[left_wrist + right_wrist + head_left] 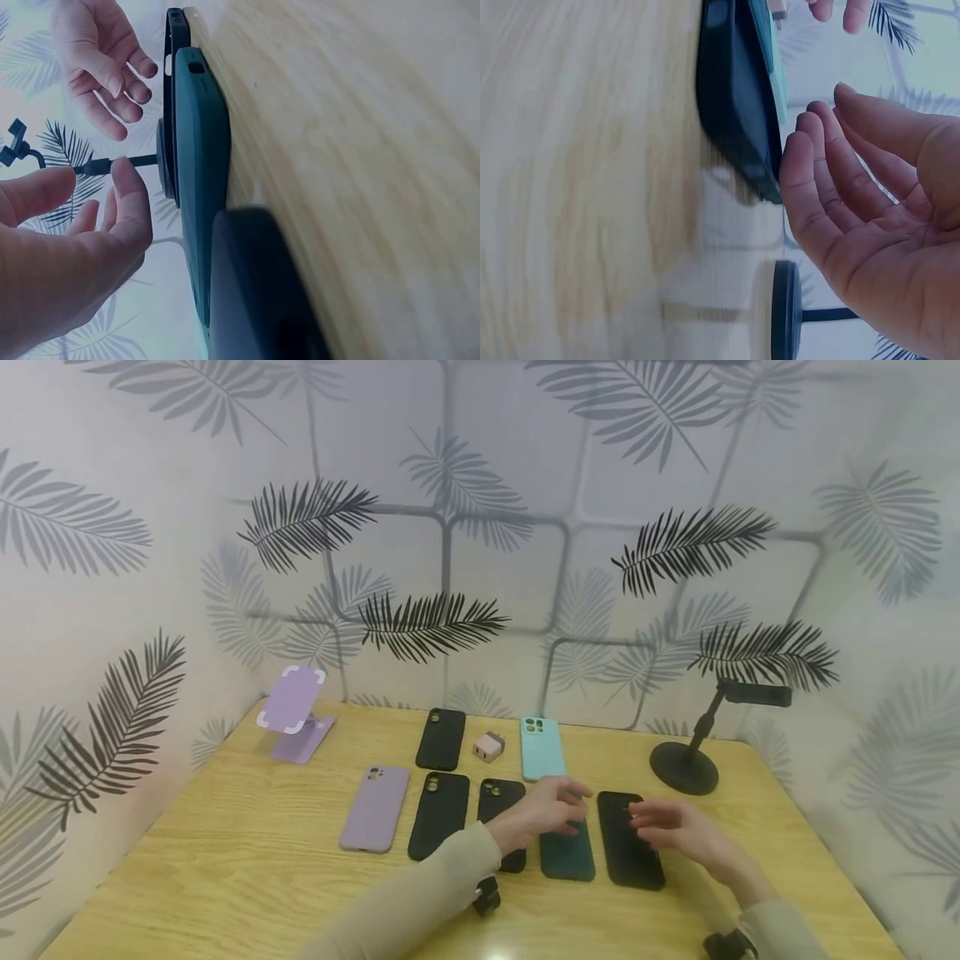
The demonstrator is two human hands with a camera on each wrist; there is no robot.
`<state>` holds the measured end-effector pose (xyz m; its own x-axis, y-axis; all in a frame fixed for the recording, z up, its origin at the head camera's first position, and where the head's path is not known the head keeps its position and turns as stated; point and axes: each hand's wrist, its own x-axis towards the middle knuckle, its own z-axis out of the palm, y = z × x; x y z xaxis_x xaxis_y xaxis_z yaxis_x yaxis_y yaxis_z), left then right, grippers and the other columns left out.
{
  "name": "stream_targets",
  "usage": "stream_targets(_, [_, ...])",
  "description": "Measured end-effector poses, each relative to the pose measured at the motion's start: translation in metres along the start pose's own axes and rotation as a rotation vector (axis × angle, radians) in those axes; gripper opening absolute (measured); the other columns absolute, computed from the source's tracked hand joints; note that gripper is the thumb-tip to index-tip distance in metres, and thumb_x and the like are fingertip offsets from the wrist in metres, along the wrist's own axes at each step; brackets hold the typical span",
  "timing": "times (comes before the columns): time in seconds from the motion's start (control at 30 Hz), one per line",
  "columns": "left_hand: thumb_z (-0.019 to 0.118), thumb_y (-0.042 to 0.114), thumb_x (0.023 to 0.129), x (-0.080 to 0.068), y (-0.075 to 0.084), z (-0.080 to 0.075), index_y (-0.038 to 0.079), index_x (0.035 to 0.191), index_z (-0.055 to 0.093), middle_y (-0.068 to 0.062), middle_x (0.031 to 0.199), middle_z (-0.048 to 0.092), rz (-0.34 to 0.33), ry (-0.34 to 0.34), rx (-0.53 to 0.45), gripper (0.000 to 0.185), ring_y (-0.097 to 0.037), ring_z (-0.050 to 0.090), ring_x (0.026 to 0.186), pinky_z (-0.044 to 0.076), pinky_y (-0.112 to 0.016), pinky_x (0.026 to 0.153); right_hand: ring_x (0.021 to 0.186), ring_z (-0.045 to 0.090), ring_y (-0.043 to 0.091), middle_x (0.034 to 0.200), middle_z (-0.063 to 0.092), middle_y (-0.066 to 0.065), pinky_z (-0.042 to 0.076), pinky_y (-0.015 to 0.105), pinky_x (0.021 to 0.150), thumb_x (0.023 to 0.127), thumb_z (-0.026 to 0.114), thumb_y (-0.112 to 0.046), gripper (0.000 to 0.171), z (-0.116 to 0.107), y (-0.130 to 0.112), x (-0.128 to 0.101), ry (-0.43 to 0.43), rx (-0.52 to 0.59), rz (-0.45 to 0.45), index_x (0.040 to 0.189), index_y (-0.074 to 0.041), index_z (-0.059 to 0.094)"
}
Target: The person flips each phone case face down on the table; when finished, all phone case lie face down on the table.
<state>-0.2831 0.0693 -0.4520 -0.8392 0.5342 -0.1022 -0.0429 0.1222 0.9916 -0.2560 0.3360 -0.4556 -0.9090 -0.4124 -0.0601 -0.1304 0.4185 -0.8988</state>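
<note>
Dark-green phone case (pixel 567 852) likely light, flexible; best pinched at long edges. Left hand (pixel 546 807) hovers above, fingers relaxed; right hand (pixel 670 827) loose, empty.

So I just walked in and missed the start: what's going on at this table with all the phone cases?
A person is working over a wooden table laid with phone cases. The left hand hovers with relaxed fingers over the dark teal case. The right hand is open above the black case beside it. Neither hand grips anything. A lilac case, other black cases, a light blue case, a pink charger, a lilac phone stand and a black stand lie untouched.
</note>
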Motion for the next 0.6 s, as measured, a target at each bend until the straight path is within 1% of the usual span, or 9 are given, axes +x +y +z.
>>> stream_targets(0.13, [0.062, -0.004, 0.091, 0.004, -0.002, 0.009, -0.004, 0.126, 0.061, -0.018, 0.108, 0.066, 0.012, 0.019, -0.019, 0.035, -0.031, 0.068, 0.097, 0.061, -0.039, 0.080, 0.101, 0.066, 0.005, 0.125, 0.061, 0.031, 0.057, 0.026, 0.079, 0.094, 0.066, -0.013, 0.049, -0.006, 0.006, -0.004, 0.032, -0.037, 0.037, 0.132, 0.014, 0.050])
stream_targets(0.2, [0.061, -0.006, 0.090, 0.005, -0.003, 0.013, -0.005, 0.126, 0.061, -0.019, 0.110, 0.065, 0.010, 0.010, -0.031, 0.035, -0.034, 0.068, 0.098, 0.061, -0.039, 0.081, 0.099, 0.065, 0.003, 0.124, 0.061, 0.031, 0.057, 0.024, 0.079, 0.093, 0.067, -0.012, 0.049, -0.008, 0.010, -0.007, 0.049, -0.049, 0.054, 0.131, 0.014, 0.051])
stream_targets(0.3, [0.059, -0.008, 0.090, 0.005, -0.003, 0.016, -0.004, 0.127, 0.059, -0.023, 0.118, 0.063, -0.006, -0.011, -0.025, 0.037, -0.034, 0.067, 0.101, 0.060, -0.039, 0.083, 0.099, 0.066, 0.010, 0.123, 0.061, 0.033, 0.057, 0.026, 0.076, 0.091, 0.068, -0.009, 0.049, -0.011, 0.013, -0.010, 0.055, -0.074, 0.064, 0.130, 0.016, 0.051])
stream_targets(0.4, [0.058, -0.009, 0.090, 0.005, -0.002, 0.018, -0.003, 0.130, 0.058, -0.027, 0.127, 0.058, -0.026, -0.043, -0.017, 0.041, -0.033, 0.067, 0.104, 0.059, -0.039, 0.085, 0.101, 0.066, 0.019, 0.122, 0.061, 0.032, 0.055, 0.025, 0.076, 0.088, 0.070, -0.007, 0.050, -0.012, 0.014, -0.011, 0.065, -0.101, 0.083, 0.130, 0.014, 0.053])
stream_targets(0.47, [0.058, -0.009, 0.090, 0.006, 0.000, 0.019, -0.003, 0.132, 0.056, -0.028, 0.129, 0.057, -0.036, -0.068, -0.012, 0.043, -0.033, 0.066, 0.107, 0.059, -0.039, 0.087, 0.102, 0.065, 0.024, 0.121, 0.062, 0.031, 0.055, 0.023, 0.078, 0.087, 0.071, -0.007, 0.050, -0.012, 0.015, -0.012, 0.068, -0.116, 0.092, 0.129, 0.013, 0.054])
stream_targets(0.6, [0.058, -0.007, 0.092, 0.006, 0.002, 0.022, -0.002, 0.136, 0.053, -0.028, 0.128, 0.056, -0.053, -0.116, -0.011, 0.045, -0.036, 0.064, 0.112, 0.058, -0.040, 0.091, 0.100, 0.065, 0.023, 0.121, 0.062, 0.030, 0.055, 0.023, 0.077, 0.086, 0.073, -0.009, 0.052, -0.010, 0.015, -0.012, 0.065, -0.123, 0.114, 0.129, 0.013, 0.054])
